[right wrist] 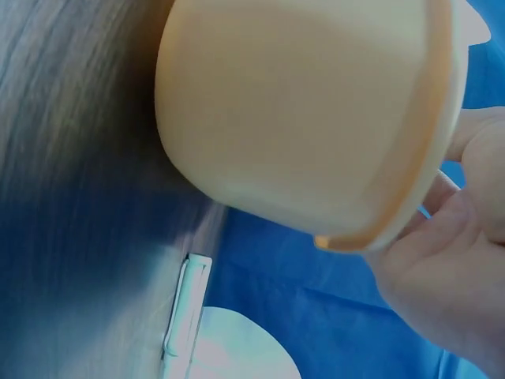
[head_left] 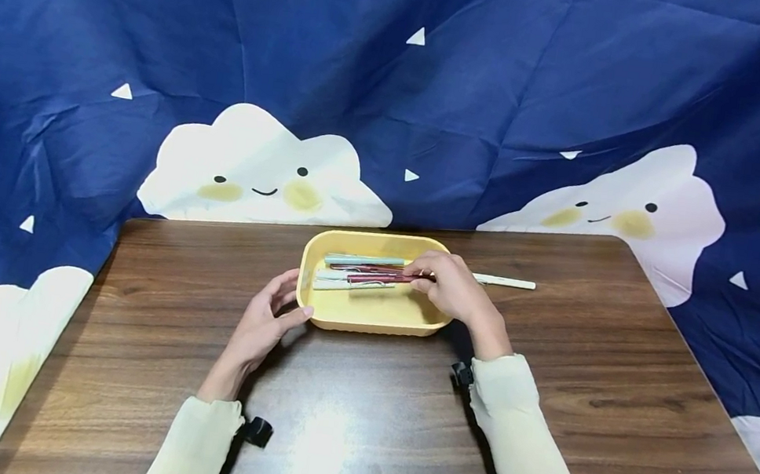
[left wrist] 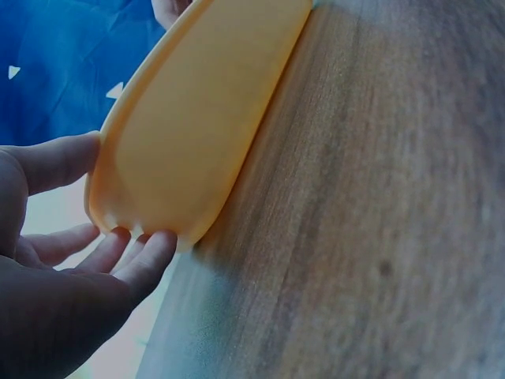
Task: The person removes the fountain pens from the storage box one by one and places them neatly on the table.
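A yellow tray (head_left: 377, 320) with rounded corners sits on the table. At its left end my left hand (head_left: 268, 317) grips it, thumb on the near corner and fingers along the end wall; the left wrist view shows the fingertips (left wrist: 162, 241) against that wall. Over the tray's right end, my right hand (head_left: 449, 281) pinches a dark red pen (head_left: 382, 277) by its right part. Beneath and beside that pen lie a light blue pen (head_left: 363, 261), another dark red one and pale pens (head_left: 345, 285). In the right wrist view the tray's wall hides the right fingertips.
A white pen (head_left: 513, 283) lies on the table right of the tray, behind my right hand. The brown wooden table (head_left: 617, 393) ends just behind the tray, where a blue cloth (head_left: 437, 117) with white clouds hangs.
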Action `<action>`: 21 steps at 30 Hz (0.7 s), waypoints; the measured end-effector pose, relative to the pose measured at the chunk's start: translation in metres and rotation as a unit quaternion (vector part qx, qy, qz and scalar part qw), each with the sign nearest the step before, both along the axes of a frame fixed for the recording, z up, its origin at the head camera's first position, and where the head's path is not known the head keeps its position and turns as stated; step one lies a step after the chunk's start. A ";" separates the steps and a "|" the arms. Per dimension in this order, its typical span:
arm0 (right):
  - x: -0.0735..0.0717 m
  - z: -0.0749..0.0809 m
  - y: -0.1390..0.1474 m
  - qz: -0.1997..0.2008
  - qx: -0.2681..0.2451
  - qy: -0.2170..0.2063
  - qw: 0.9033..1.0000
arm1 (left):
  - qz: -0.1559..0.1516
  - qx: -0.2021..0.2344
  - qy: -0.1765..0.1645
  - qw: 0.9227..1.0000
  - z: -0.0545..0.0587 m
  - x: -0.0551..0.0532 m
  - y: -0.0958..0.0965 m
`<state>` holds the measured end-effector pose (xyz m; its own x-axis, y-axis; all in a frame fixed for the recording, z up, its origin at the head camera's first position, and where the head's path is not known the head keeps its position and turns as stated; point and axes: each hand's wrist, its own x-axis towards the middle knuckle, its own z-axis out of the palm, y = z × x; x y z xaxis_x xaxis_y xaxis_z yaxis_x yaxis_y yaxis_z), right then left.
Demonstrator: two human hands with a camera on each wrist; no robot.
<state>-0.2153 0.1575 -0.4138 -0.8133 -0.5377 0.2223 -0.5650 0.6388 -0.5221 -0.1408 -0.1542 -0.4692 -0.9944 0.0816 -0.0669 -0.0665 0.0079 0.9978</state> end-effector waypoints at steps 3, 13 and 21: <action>-0.001 0.002 0.002 -0.004 0.004 0.004 1.000 | 0.001 -0.002 0.001 1.000 0.000 0.000 0.000; 0.000 0.006 0.014 -0.012 -0.007 0.016 1.000 | 0.000 -0.002 -0.001 1.000 -0.001 0.000 0.001; 0.001 0.004 0.024 -0.010 -0.014 0.029 0.999 | 0.002 -0.001 -0.005 1.000 0.000 0.001 0.001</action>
